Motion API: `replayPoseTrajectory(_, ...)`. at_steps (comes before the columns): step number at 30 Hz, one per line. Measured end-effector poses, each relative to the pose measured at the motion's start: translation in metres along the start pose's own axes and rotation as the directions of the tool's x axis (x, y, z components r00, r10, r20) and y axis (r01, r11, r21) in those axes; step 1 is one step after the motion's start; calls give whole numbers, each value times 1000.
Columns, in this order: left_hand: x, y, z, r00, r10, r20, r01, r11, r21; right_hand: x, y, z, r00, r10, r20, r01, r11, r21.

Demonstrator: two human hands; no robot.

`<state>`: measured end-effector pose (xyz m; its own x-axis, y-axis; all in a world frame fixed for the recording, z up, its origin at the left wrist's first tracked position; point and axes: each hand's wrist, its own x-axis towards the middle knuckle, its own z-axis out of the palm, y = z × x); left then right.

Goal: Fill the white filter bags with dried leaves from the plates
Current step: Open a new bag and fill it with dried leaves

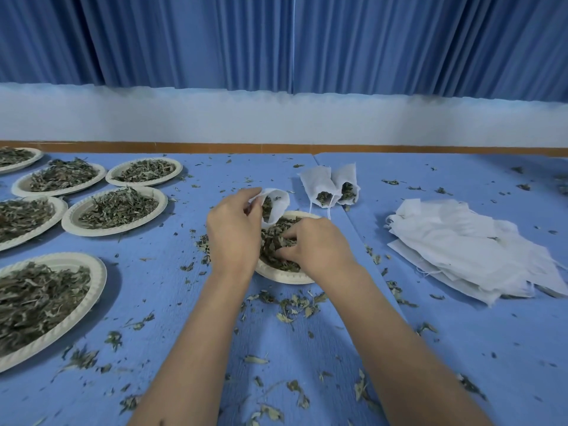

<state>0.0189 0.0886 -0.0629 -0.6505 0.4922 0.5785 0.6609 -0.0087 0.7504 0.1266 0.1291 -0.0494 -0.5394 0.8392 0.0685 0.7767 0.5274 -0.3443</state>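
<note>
My left hand (235, 229) pinches the rim of a white filter bag (278, 206), holding its mouth open over a cream paper plate (278, 276). Some dried leaves show inside the bag. My right hand (313, 244) is down in the plate's dried leaves (272, 241), fingers curled around a clump. Two filled filter bags (330, 184) lie side by side just beyond the plate, mouths toward me. A pile of flat white filter bags (467, 247) lies at the right.
Several cream plates heaped with dried leaves (115, 210) stand at the left, the nearest one (46, 302) at the front left. Loose leaf bits litter the blue table covering (461, 348). A seam in the covering runs past the plate's right side. A blue curtain hangs behind.
</note>
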Motion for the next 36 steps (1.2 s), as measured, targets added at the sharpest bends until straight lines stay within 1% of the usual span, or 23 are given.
replayPoseTrajectory(2, 0, 0, 1, 1000, -26, 0, 26, 999, -31, -1, 0, 4, 999, -18, -46, 17, 999, -38)
replayPoseTrajectory(4, 0, 1, 3, 996, -84, 5, 84, 995, -62, 2, 4, 6, 995, -36, -96, 36, 999, 1)
replayPoseTrajectory(7, 0, 1, 6, 984, -177, 31, 180, 980, -87, 6, 11, 7, 990, -13, -141, 29, 993, 112)
replayPoseTrajectory(11, -1, 1, 9, 975, -215, 61, 220, 971, -97, 11, 25, -6, 974, 75, -213, 4, 938, 347)
replayPoseTrajectory(14, -3, 3, 11, 974, -222, 47, 226, 968, -111, 12, 38, -23, 956, 193, -220, -42, 835, 549)
replayPoseTrajectory(17, -5, 4, 15, 973, -227, 47, 232, 964, -132, 12, 45, -30, 937, 266, -225, -55, 751, 658)
replayPoseTrajectory(19, -8, 5, 17, 974, -219, 63, 226, 963, -147, 11, 45, -30, 937, 298, -184, -61, 656, 753)
replayPoseTrajectory(21, -10, 6, 19, 977, -199, 78, 209, 965, -156, 11, 42, -31, 941, 299, -161, -32, 550, 834)
replayPoseTrajectory(23, -12, 7, 21, 980, -179, 84, 190, 971, -144, 12, 39, -33, 941, 291, -172, 26, 445, 895)
replayPoseTrajectory(24, -12, 7, 21, 981, -172, 84, 183, 974, -134, 11, 37, -34, 942, 283, -182, 52, 412, 910)
replayPoseTrajectory(26, -12, 6, 21, 983, -166, 84, 175, 976, -127, 10, 35, -35, 951, 238, -200, 95, 390, 916)
replayPoseTrajectory(27, -12, 6, 21, 983, -165, 84, 175, 976, -128, 9, 35, -35, 957, 206, -204, 109, 398, 911)
replayPoseTrajectory(28, -12, 6, 21, 982, -167, 83, 177, 976, -130, 9, 35, -34, 962, 176, -206, 113, 428, 896)
replayPoseTrajectory(29, -11, 7, 20, 982, -172, 81, 182, 974, -133, 9, 35, -33, 967, 148, -207, 111, 489, 865)
replayPoseTrajectory(31, -9, 8, 19, 978, -190, 88, 200, 970, -137, 8, 34, -29, 976, 95, -198, 91, 646, 758)
replayPoseTrajectory(32, -9, 8, 19, 975, -195, 103, 208, 969, -133, 7, 33, -27, 978, 78, -194, 85, 701, 708)
replayPoseTrajectory(34, -9, 8, 18, 968, -198, 156, 218, 968, -123, 7, 32, -22, 976, 62, -207, 86, 768, 635)
replayPoseTrajectory(36, -9, 9, 18, 952, -215, 220, 251, 955, -156, 9, 30, -16, 970, 59, -236, 88, 821, 565)
